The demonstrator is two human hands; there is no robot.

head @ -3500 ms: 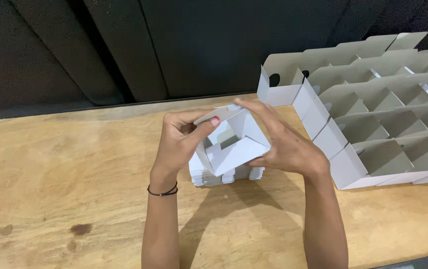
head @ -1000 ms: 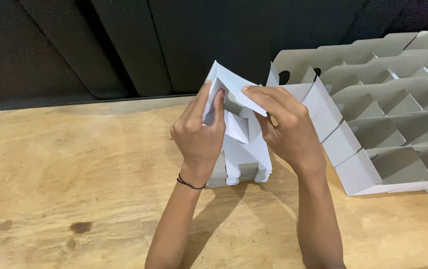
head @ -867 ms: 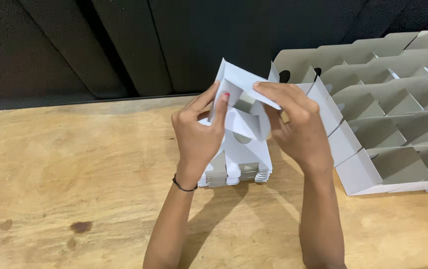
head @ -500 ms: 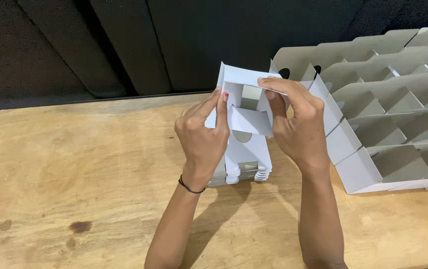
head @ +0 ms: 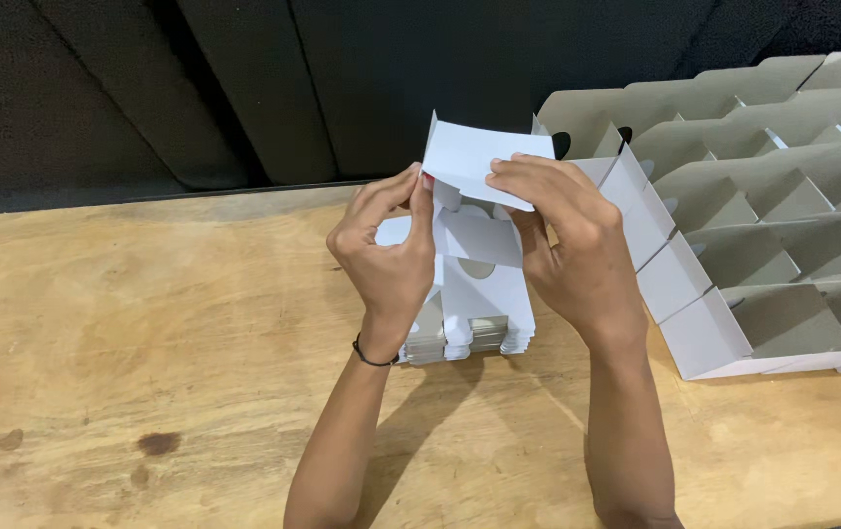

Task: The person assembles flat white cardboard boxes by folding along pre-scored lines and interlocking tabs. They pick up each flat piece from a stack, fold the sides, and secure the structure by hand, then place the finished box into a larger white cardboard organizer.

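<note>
A white cardboard box blank point(head: 479, 230), partly folded, is held up between 2 hands above the table. The left hand point(head: 391, 260) is curled around its left edge, thumb and fingertips pinching a side flap. The right hand point(head: 572, 250) grasps the other side, its fingers point(head: 518, 176) pressed flat on the raised top flap, bending it over.

Directly beneath the hands lies 1 stack of flat white blanks point(head: 464, 338), with the held piece's lower end reaching down to it; how many sheets it has cannot be counted. A thin dark band point(head: 373, 358) circles the left wrist.

Just right of the right hand sits 1 grey cardboard divider grid point(head: 763, 245) with many open cells. All rest on the wooden table point(head: 146, 343), with a dark curtain point(head: 195, 88) beyond the fingertips.
</note>
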